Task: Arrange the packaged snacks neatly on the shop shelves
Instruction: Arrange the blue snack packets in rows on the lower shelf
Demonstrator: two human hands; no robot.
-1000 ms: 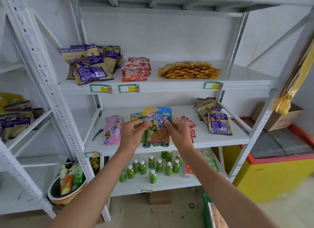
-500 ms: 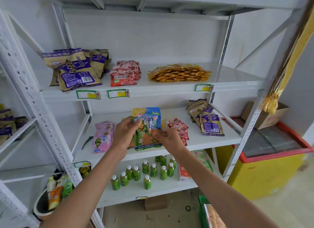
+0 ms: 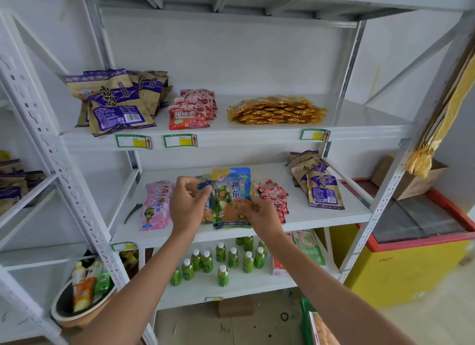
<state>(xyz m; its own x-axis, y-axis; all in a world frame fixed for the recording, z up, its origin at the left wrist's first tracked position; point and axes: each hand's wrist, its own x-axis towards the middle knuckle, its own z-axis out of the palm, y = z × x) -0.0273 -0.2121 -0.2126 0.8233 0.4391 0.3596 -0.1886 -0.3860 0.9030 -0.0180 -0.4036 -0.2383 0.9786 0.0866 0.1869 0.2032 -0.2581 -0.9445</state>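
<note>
On the middle shelf (image 3: 321, 216), a pink packet stack (image 3: 155, 205) lies to the left of the hands, a heap of red packets (image 3: 273, 196) sits just right of them, and purple-and-tan bags (image 3: 318, 182) lean at the far right. The top shelf (image 3: 359, 128) carries more purple-and-tan bags on the left, red packs in the middle and a gold-wrapped pile (image 3: 277, 109) to the right. Small green bottles (image 3: 221, 259) stand on the shelf below, and a yellow chest freezer (image 3: 401, 270) stands to the right of the rack. The red heap crowds the right edge of the work spot.

The blue-green snack packet (image 3: 231, 198) is upright over the middle shelf near its front edge, on a short stack of like packets. The right hand (image 3: 259, 213) pinches its lower right edge between thumb and fingertips. The left hand (image 3: 189, 205) is at the packet's left edge, fingers loosely curled and slightly apart; whether they grip this packet or the blue one behind it is hard to tell.

Compared with half a second ago, the left hand has slipped from the packet's top left corner down to its side, and the packet sits lower against the stack.
</note>
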